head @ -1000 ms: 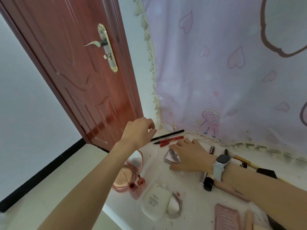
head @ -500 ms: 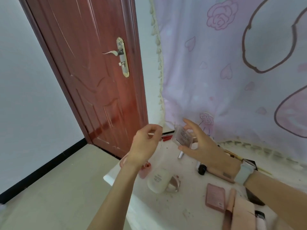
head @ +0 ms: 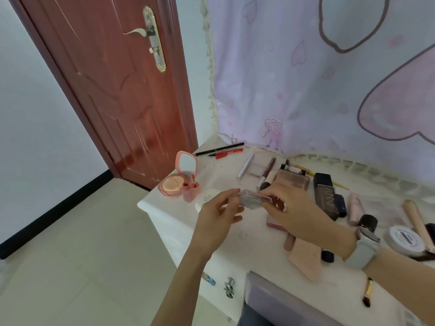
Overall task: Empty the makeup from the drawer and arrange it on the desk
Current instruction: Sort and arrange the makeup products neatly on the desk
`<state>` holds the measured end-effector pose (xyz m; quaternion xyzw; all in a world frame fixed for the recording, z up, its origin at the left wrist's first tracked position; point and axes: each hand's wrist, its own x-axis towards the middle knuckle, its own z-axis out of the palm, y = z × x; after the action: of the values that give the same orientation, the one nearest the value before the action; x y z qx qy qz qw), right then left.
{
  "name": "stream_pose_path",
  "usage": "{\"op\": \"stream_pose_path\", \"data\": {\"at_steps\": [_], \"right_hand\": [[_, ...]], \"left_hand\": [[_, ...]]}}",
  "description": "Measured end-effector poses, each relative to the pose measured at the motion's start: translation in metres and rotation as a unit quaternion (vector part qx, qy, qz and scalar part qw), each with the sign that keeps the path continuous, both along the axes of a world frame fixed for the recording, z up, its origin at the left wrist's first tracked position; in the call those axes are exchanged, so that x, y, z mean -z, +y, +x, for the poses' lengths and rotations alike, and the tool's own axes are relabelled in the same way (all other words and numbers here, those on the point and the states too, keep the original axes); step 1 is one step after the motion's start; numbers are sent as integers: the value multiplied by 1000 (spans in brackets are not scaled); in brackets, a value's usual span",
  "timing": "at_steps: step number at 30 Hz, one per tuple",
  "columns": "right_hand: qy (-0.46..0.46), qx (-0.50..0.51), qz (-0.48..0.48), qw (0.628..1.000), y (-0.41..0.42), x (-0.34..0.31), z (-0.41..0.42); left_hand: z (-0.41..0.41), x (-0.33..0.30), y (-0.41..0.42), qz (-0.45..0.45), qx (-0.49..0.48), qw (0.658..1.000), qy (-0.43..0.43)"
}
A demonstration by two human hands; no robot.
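Both hands hold a small clear plastic makeup case (head: 253, 199) above the white desk (head: 237, 241). My left hand (head: 217, 214) pinches its left end with the fingertips. My right hand (head: 297, 209), with a watch on the wrist, grips its right end. Makeup lies spread on the desk: an open pink compact with a mirror (head: 177, 178), a black pencil (head: 220, 148), a red pen (head: 227, 153), a pink palette (head: 293, 181), a dark tube (head: 326, 195) and a round white jar (head: 403, 238).
A red-brown door (head: 113, 85) stands at the left behind the desk corner. A pink patterned curtain (head: 317, 74) hangs along the back. A drawer (head: 277, 300) juts out below the desk front. A small brush (head: 367, 292) lies near the front edge.
The hands came down and together with the clear case; the left hand now pinches its end. The view has shifted right, showing more of the desk.
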<state>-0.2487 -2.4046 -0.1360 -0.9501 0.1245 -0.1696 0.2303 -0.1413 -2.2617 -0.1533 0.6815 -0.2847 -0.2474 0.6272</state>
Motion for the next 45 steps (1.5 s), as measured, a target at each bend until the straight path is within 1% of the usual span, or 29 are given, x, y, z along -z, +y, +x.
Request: {"op": "stream_pose_path", "data": {"at_steps": [2,3,5,8,10,12,16,18,21,23,27,29,32,35,39,42,45], "right_hand": [[-9,14,-36,999,7,8,-5],[-16,10,-52,998,9,11,-8],[-31,-11,-59,998,13,17,-10],[-22,-38,-9,999,12,15,-11],[-9,-65,37,997,10,11,-11],[5,-84,55,995,10,7,-10],[86,-101,13,991,12,5,-10],[100,-118,0,988,13,6,-9],[102,-129,-17,986,13,9,-8],[102,-125,-56,985,13,13,-7],[72,-123,-137,980,18,19,-5],[48,-128,-152,979,20,20,-3],[38,-129,-170,976,20,20,0],[62,-121,-191,972,20,18,5],[115,-92,-145,978,5,8,8],[119,-91,-114,982,1,6,9],[107,-49,-40,992,-8,9,15]], "left_hand": [[-10,5,1,-12,-8,997,72],[-13,8,0,-14,-17,996,91],[-18,11,0,-21,-42,994,101],[-18,12,0,-39,-70,990,117],[-15,14,2,-32,-65,992,104],[-15,17,5,-18,-48,995,85],[-19,25,9,-1,-26,998,61],[-20,30,12,-1,-22,998,65],[-21,35,16,1,-17,997,72],[-21,36,17,3,-11,997,70],[-16,37,18,12,0,998,62],[-15,37,18,11,0,998,66],[-13,36,17,12,-1,997,74],[-12,37,17,19,8,998,62],[-16,37,17,12,40,997,68],[-12,37,19,10,52,996,76],[-7,35,24,12,51,996,70]]}}
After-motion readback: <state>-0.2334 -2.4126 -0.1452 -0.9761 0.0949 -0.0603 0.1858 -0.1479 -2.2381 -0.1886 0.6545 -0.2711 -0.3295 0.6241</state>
